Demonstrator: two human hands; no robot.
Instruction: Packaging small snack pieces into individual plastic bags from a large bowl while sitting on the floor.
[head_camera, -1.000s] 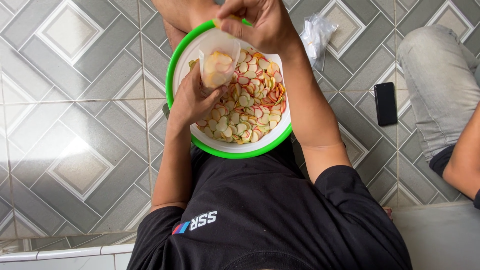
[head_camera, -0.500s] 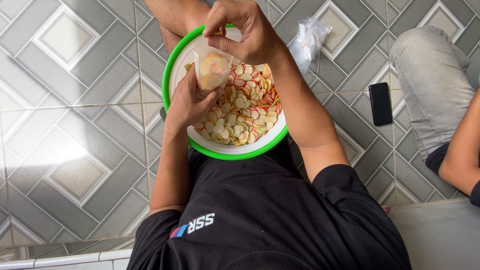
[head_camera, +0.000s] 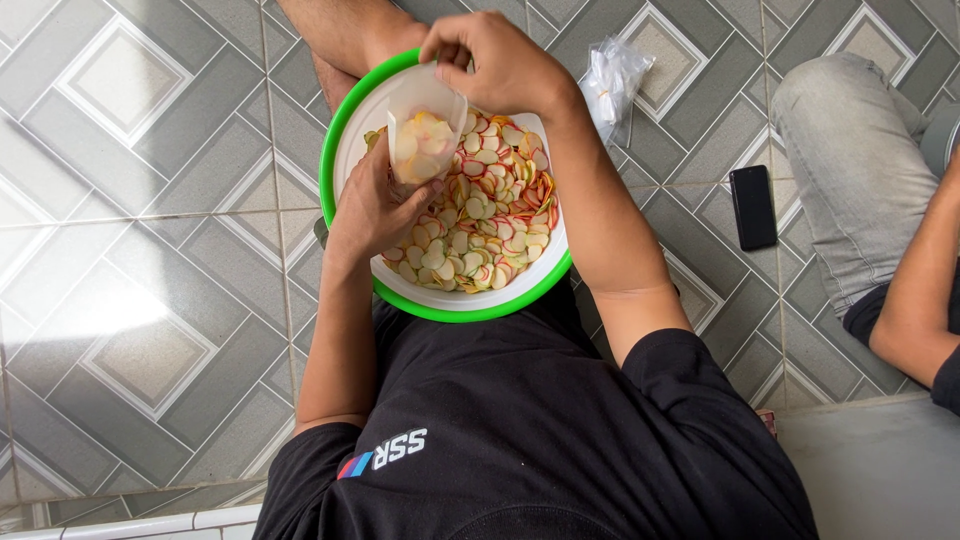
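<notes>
Holding a small clear plastic bag (head_camera: 425, 140) partly filled with chips, the left hand (head_camera: 375, 210) cups its underside while the right hand (head_camera: 500, 60) pinches its upper edge in a closed grip. Bag and hands sit above a green-rimmed white basin (head_camera: 345, 130) of round pink-edged chips (head_camera: 490, 225), which rests on the tiled floor (head_camera: 130, 250). Spare bags (head_camera: 612, 80) and a black phone (head_camera: 752, 205) lie nearby.

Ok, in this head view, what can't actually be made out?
- Lower wall of the small clear bag: covered by the left hand.
- Bag's mouth: hidden under the right hand, so how the fingers pinch it is unclear.
- Near rim of the green-edged basin and some chips: blocked by both forearms.
- Other person: cut off by the right edge.
- Crumpled plastic contents: too small.
</notes>
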